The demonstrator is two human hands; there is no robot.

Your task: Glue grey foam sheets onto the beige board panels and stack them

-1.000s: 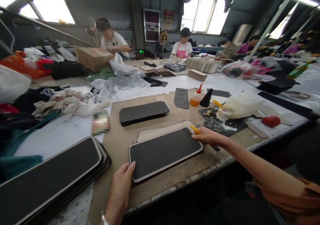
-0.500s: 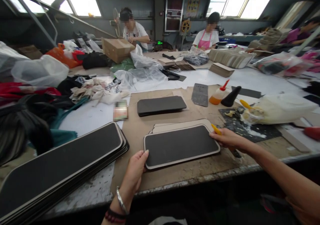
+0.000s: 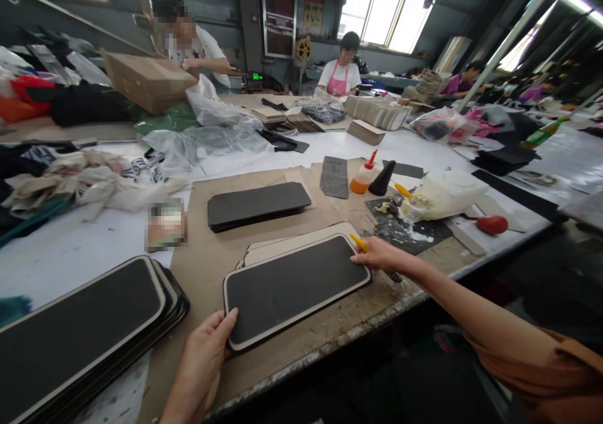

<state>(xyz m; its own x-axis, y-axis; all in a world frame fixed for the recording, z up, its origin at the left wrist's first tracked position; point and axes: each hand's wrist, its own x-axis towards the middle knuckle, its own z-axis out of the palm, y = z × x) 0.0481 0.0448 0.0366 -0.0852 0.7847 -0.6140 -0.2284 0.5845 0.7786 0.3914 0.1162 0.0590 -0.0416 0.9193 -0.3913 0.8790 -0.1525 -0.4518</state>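
A flat black panel with rounded corners and a pale border [image 3: 292, 292] lies between my hands, at or just over several pale boards [image 3: 282, 248]. My left hand [image 3: 205, 355] pinches its near left corner, thumb on top. At the right end, my right hand [image 3: 384, 255] grips the panel's edge and also has a yellow-handled tool [image 3: 358, 242] in its fingers; the tool's working end is mostly hidden. Behind is a stack of plain black pieces [image 3: 259, 204]. On the left rests a pile of longer black panels with pale borders [image 3: 85, 317].
Beyond my right hand are a glue-smeared black sheet [image 3: 419, 239], a plastic bag of pale paste [image 3: 447, 195], a red-tipped bottle [image 3: 362, 178] and a black cone [image 3: 382, 179]. A red-handled tool [image 3: 492, 224] lies farther right. Two people work across the table.
My view has turned to the right, so the scene sits farther left. Both hands keep their grip on the panel, which looks nearly unmoved on the table.
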